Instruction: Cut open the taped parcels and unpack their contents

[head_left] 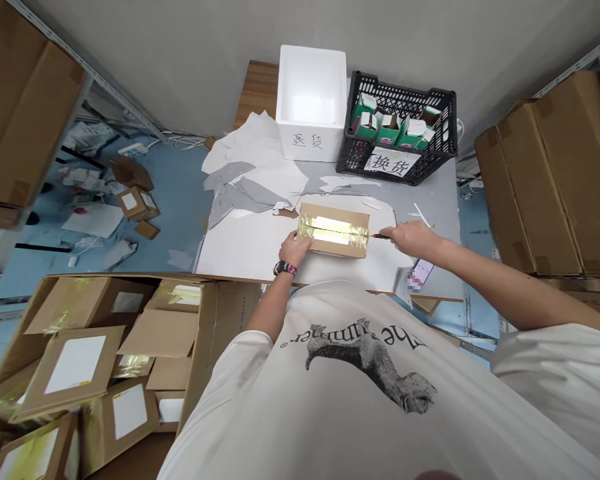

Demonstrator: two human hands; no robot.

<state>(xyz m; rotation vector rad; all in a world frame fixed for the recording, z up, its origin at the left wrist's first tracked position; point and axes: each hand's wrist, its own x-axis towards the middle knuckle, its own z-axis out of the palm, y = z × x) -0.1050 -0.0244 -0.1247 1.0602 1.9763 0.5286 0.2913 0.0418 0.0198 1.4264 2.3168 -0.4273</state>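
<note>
A small cardboard box [337,252] lies on the table in front of me, with shiny yellowish tape along its top seam and over its ends. The seam shows as a dark slit between the strips of tape. My left hand [295,249] grips the box's left end, thumb on top near the taped corner. At the opposite end, my right hand [409,239] is closed round a slim red-and-black utility knife [381,236]. Its tip points left and meets the taped right edge of the box; the fine blade is hard to make out.
Behind the box stand a white foam bin [310,143] and a black crate [405,175] of green-and-white cartons. Torn white sheets [260,150] cover part of the table. A phone [420,273] lies below my right forearm. At lower left, a large carton [200,353] holds several boxes.
</note>
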